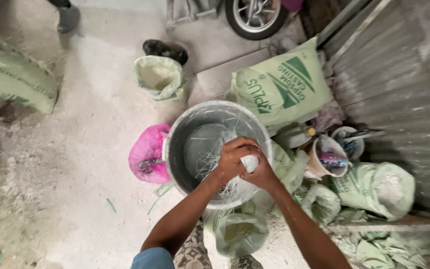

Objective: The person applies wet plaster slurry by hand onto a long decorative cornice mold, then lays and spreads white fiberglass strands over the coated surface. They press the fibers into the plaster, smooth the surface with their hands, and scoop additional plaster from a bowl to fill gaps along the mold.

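I see a small white lump (250, 163) pinched between both hands over the near rim of a grey bucket (175, 144). My left hand (232, 158) is curled shut over the top of the lump and my right hand (265, 173) closes on it from below, so the two press together, likely to work the stuff where anything that drops falls into the bucket. Thin pale fibres (215, 149) trail from the hands into the bucket, which holds a grey mass. The bucket stands on the dusty floor (65, 174), close in front of my knees. Just left of it lies a pink bag (148, 149), touching its side. Beyond it stands an open green sack (159, 79) with pale powder inside. To the right a full printed sack (284, 87) leans by a corrugated metal sheet (394, 79), with small tubs (329, 157) and more sacks below. A wheel (255, 17) shows at the top.
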